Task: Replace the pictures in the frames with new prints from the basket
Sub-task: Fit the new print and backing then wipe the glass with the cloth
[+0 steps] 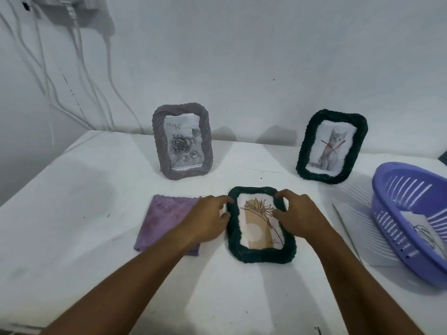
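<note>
A flower-print frame lies on the desk, a cloth left, the basket right. Behind stand a rose-print frame and a cat-print frame

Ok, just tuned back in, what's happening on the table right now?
A person has a dark green frame lying face up on the white table; the left hand grips its left edge and the right hand its upper right edge. It holds a flower line drawing. The grey rose frame and the green cat frame stand upright behind. The purple basket with prints sits to the right, and a purple cloth to the left.
</note>
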